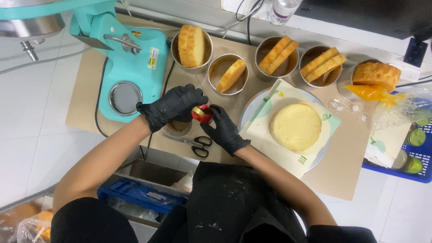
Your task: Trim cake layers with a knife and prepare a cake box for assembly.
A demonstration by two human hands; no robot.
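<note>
— What do we have in our hands?

— Both wear black gloves. Our left hand [173,107] and right hand [223,129] meet over the bench [342,175], and both are closed on a small red package [201,113] with a yellow-green band at its top. The left fingers curl over it from above, the right ones pinch it from the side. We cannot tell what kind of package it is.

— What lies close to the hands?

— Just below them, black-handled scissors [194,143] lie flat on the bench. Under the left hand stands a small round cup [178,128], partly hidden. Beyond the left hand is a turquoise stand mixer [130,67]; it carries a small pale rectangular label on its side and a tiny bright sticker higher up.

— And to the right of the right hand?

— A round pale sponge cake [296,126] sits on a square cream paper sheet [265,130] with green printed marks at its corners, on a round grey board [248,112]. Further out, a row of metal tins [227,74] holds cake slices standing on edge. At the far right, a blue crate [423,155] holds green-lidded jars [417,137], beside an orange-filled clear bag [371,92].
</note>
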